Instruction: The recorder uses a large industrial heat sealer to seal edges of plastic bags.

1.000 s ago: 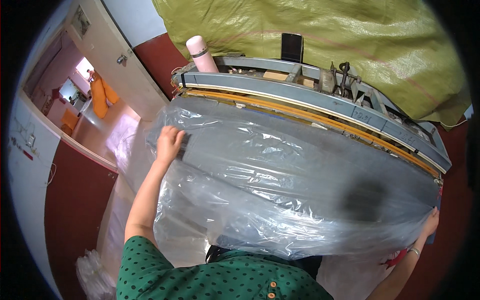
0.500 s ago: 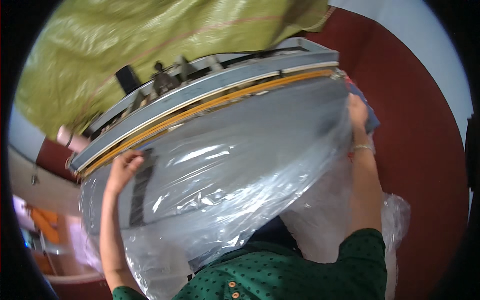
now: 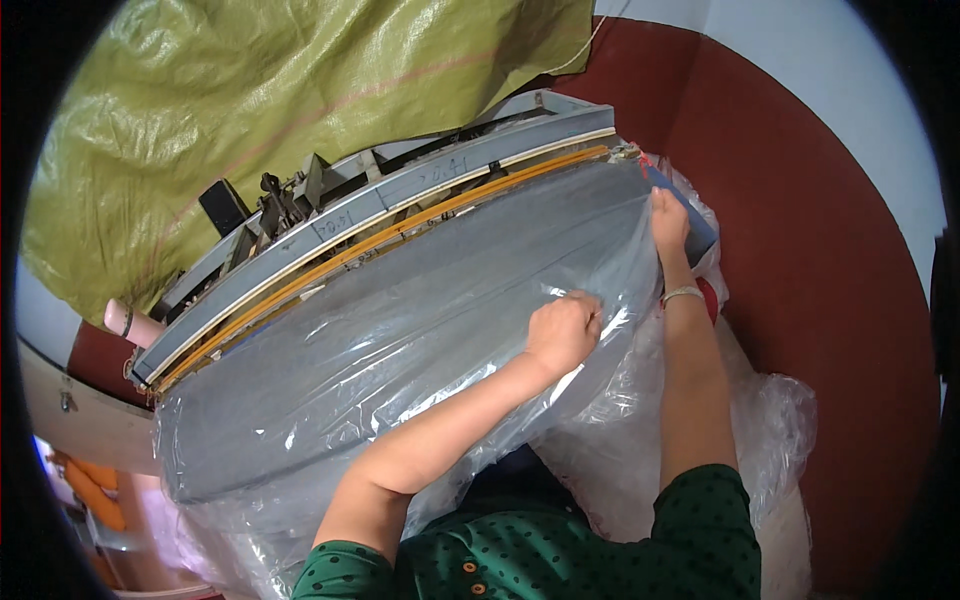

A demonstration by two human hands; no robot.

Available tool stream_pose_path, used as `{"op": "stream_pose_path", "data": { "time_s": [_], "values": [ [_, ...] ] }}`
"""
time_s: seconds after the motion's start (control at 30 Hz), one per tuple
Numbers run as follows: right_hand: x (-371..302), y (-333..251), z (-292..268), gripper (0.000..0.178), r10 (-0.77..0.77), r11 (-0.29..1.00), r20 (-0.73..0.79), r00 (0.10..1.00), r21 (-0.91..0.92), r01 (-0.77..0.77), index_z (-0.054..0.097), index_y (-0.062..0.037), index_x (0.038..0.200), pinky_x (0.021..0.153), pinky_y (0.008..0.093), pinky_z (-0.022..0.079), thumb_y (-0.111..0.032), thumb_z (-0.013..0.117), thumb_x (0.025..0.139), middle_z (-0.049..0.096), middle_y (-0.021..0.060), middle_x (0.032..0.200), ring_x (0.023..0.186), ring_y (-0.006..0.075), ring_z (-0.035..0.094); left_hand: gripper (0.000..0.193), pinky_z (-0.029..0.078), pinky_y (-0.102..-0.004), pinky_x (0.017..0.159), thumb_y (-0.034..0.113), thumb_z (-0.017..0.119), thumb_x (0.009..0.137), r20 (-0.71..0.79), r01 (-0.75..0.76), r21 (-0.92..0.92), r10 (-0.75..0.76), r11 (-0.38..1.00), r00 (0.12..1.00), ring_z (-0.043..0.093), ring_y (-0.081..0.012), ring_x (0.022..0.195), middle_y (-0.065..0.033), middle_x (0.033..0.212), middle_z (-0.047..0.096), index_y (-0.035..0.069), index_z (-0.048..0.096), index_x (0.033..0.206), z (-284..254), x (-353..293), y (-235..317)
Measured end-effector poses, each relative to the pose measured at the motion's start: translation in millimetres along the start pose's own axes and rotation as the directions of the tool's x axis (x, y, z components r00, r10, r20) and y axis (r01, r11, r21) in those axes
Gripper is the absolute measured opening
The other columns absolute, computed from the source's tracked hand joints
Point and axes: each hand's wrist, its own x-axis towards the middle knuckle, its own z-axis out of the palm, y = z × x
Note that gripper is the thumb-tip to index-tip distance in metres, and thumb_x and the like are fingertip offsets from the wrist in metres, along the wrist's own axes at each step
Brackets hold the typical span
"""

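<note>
A clear plastic sheet point(image 3: 330, 400) lies wrinkled over a long, smooth grey panel point(image 3: 480, 240). My left hand point(image 3: 568, 332) is closed over the right part of the panel, its fingers curled into the plastic. At the panel's far right corner, my right hand point(image 3: 671, 218) pinches the sheet's edge and pulls it taut into folds. Just beyond that hand are a blue flat piece point(image 3: 695, 226) and a bit of red string point(image 3: 643, 164). Its fingertips are partly hidden.
Along the panel's far side runs a grey metal beam point(image 3: 400, 190) with an orange rod point(image 3: 400, 232) and metal brackets. A yellow-green tarp point(image 3: 300, 110) covers the area behind. A pink roll point(image 3: 133, 322) stands at the left end. More loose plastic point(image 3: 770, 420) bunches at my right.
My left hand has swept from the panel's left end across to the right and closed on the plastic. The right hand stays at the corner. The dark strip at left no longer shows.
</note>
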Motion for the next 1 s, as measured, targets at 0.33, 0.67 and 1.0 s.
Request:
{"op": "stream_pose_path", "data": {
  "time_s": [0.33, 0.67, 1.0],
  "values": [
    [2, 11, 5, 0.026, 0.003, 0.973, 0.190, 0.982, 0.227, -0.047, 0.059, -0.0043, 0.092, 0.077, 0.0304, 0.040, -0.025, 0.046, 0.084, 0.061, 0.0117, 0.089, 0.084, 0.0209, 0.056, 0.034, 0.046, -0.0233, 0.054, -0.001, 0.047, 0.073, 0.705, 0.590, -0.653, 0.099, 0.475, 0.702, 0.055, -0.0113, 0.058, -0.0060, 0.080, 0.059, 0.004, 0.047, 0.107, -112, -126, 13],
    [11, 16, 9, 0.033, -0.016, 0.996, 0.227, 0.974, -0.086, 0.037, 0.055, -0.0080, 0.094, 0.068, 0.0378, 0.041, -0.036, 0.040, 0.087, 0.056, 0.0180, 0.088, 0.081, 0.0356, 0.052, 0.023, 0.044, -0.0240, 0.051, -0.006, 0.052, 0.064, -0.065, 0.980, 0.097, -0.982, 0.173, 0.180, 0.051, -0.0096, 0.057, -0.0016, 0.068, 0.058, 0.002, 0.057, 0.086, -393, -407, -4],
    [9, 11, 10, 0.037, 0.023, 0.973, 0.240, 0.971, -0.229, 0.033, 0.053, -0.0052, 0.093, 0.066, 0.0402, 0.039, -0.038, 0.037, 0.088, 0.054, 0.0196, 0.090, 0.081, 0.0385, 0.050, 0.059, 0.025, -0.0438, 0.098, 0.030, 0.056, 0.076, -0.067, 0.375, 0.743, -0.496, 0.554, 0.866, 0.019, -0.0310, 0.126, -0.0146, 0.136, 0.021, 0.007, 0.035, 0.125, -318, -338, -85]
  ]
}}
